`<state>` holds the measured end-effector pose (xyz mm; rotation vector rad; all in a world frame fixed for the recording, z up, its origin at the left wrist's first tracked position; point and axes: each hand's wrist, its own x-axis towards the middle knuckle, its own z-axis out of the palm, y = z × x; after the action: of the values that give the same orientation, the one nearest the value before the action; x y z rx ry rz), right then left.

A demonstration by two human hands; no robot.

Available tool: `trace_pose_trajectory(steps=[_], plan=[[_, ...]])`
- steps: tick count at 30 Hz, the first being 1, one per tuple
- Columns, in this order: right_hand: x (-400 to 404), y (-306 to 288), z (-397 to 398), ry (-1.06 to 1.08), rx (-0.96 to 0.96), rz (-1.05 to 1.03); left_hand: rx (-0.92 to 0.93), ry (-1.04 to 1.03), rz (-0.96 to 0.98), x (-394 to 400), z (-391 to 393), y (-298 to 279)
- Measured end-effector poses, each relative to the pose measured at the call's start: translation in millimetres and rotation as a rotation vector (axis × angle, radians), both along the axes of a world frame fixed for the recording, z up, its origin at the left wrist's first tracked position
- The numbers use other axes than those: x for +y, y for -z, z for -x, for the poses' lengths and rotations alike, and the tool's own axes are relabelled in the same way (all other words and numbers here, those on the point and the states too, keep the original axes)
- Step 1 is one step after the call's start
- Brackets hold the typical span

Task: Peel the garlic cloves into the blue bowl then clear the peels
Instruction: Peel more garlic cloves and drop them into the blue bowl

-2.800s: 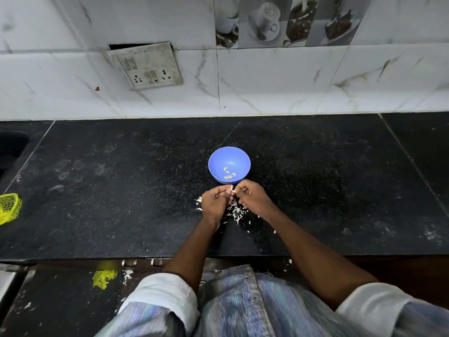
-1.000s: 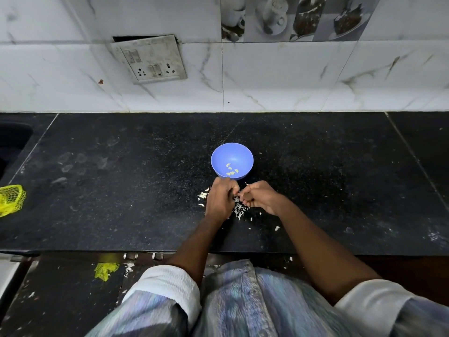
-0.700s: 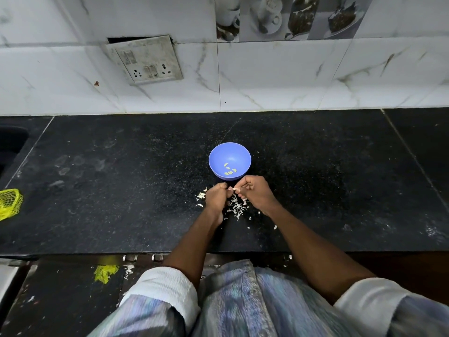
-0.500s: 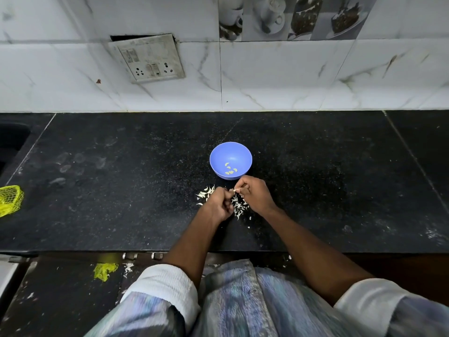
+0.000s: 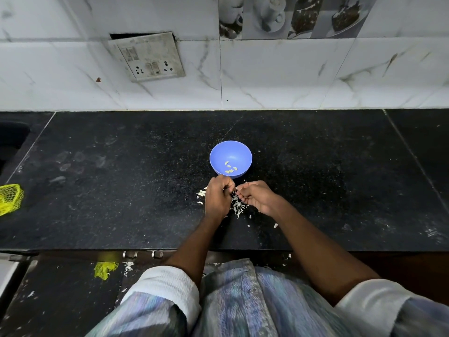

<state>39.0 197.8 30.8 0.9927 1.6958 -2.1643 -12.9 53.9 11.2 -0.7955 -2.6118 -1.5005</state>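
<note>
Both forearms reach forward over the black counter and meet just in front of the blue bowl, which holds a few peeled cloves at its bottom. The left hand is turned knuckles-up with its fingers curled in, and the right hand lies palm-up, its fingers curled toward the left; whether either pinches a clove cannot be told, since the fingertips hide it. White peels lie scattered on the counter under and between the hands.
</note>
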Motion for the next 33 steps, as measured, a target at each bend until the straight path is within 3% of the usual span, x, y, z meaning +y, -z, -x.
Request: trace_pose_trajectory(steps=[3, 15, 23, 33], plan=[[0, 6, 0, 0.024, -0.025, 0.057, 0.054, 0.042, 0.065, -3, 0, 6], [-4, 14, 3, -0.067, 0.003, -0.089, -0.051, -0.019, 0.126, -3, 0, 14], [-4, 10, 3, -0.049, 0.056, -0.141, -0.597, -0.069, -0.199, 4, -2, 16], [2, 13, -1, -0.085, 0.097, -0.135, -0.674, -0.004, -0.268, 5, 0, 16]])
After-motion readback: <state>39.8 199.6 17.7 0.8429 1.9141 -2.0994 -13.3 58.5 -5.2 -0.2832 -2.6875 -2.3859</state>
